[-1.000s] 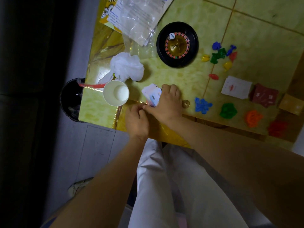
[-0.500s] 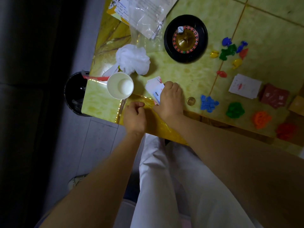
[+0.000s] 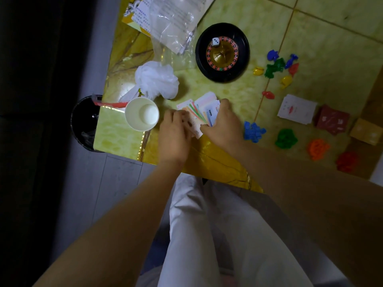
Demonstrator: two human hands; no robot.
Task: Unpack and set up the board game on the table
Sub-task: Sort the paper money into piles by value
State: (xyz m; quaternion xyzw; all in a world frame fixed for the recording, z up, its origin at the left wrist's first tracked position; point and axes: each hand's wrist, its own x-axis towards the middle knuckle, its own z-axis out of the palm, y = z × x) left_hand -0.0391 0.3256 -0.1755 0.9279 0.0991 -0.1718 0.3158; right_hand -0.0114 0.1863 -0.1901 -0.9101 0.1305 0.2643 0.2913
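At the table's [image 3: 331,34] near edge, at 7 o'clock from the roulette wheel [image 3: 222,52], the cards [image 3: 204,109] are now fanning out from a tight stack. The left hand [image 3: 174,133] is joining the right hand [image 3: 224,125], both close together and pinching the spread, probably sorting it for setup.

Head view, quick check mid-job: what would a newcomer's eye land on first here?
First the black roulette wheel at the far middle of the table, with a white die resting on it. Next the fan of cards at the near edge, held between the left hand and right hand, just right of a white paper cup. Further right runs a row of blue, green, orange and red token piles.
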